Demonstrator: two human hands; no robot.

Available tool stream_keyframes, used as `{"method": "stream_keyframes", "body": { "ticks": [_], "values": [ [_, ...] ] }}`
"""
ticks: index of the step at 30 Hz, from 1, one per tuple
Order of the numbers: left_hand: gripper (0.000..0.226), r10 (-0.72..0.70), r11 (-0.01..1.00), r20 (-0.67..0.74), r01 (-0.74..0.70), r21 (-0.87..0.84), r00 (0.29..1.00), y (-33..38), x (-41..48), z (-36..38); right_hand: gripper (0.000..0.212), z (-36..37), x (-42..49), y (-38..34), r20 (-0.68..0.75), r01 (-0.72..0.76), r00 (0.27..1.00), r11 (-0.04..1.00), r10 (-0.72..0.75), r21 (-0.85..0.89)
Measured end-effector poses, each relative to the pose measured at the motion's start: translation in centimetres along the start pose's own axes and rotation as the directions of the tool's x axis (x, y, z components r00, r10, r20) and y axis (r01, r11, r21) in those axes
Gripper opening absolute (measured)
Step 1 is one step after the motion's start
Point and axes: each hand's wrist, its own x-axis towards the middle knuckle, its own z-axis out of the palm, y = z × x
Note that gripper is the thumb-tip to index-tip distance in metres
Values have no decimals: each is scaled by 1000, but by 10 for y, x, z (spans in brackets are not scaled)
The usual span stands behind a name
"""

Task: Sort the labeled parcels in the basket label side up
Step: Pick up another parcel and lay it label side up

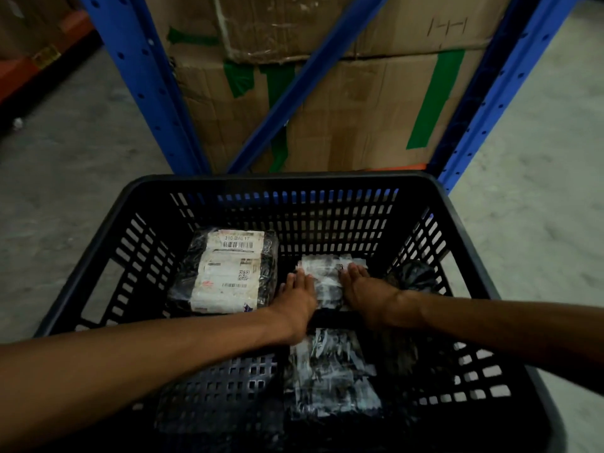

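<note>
A black slotted plastic basket (281, 183) stands on the floor in front of me. At its far left lies a black-wrapped parcel (228, 273) with its white barcode label facing up. In the middle sits a smaller parcel (325, 279) with a crumpled white label on top. My left hand (299, 294) presses flat on its left side and my right hand (361, 284) on its right side, fingers extended. Nearer to me lies another parcel (330, 374), black with a blurred white label. A dark bag-like parcel (413, 273) rests at the far right, no label showing.
Blue metal rack posts (137, 76) and a diagonal brace rise just behind the basket. Taped cardboard boxes (353, 103) with green tape fill the rack. Grey concrete floor (65, 178) lies on both sides.
</note>
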Motion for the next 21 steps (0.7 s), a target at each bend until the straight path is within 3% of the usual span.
{"method": "stream_keyframes", "body": {
  "ticks": [6,10,12,15,18,21],
  "values": [
    [51,39,989,-11,-40,-142,999,-6,-23,-29,59,-38,-24,12,-43,193,981,965,-188,176],
    [60,0,932,-40,-14,-363,999,-16,-25,-38,56,-59,-40,28,-49,229,972,883,-230,409],
    [70,-8,874,-56,-20,-486,998,-23,-25,-50,58,-66,-47,38,-45,201,973,737,-226,646],
    [79,-16,756,-91,-48,-652,996,-45,-29,-63,62,-74,-53,50,-5,112,979,522,-202,846],
    [71,-47,457,-117,-82,-886,992,-63,-36,-65,54,-82,-57,67,-36,72,987,231,-155,970],
    [62,-227,243,-202,-145,-959,953,-65,-34,-69,33,-88,-58,76,-81,77,995,-73,-50,994]
  ]
}}
